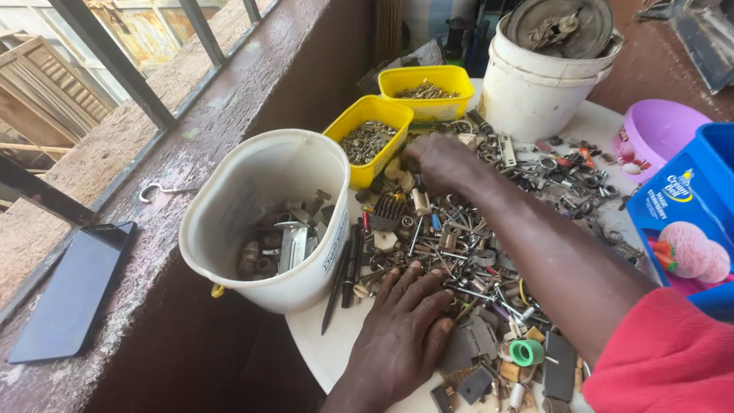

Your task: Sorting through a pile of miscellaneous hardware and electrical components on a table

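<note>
Hardware pile point(489, 229): tangled grey screws, washers, brackets (left hand point(405, 333) flat, open; right hand's point(436, 160) grip hidden).

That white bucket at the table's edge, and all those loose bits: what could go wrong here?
The white bucket looks to overhang the round table, so a nudge from the left hand might tip it. The right hand digs in the sharp scrap pile and could get pricked. Pieces may roll off.
</note>
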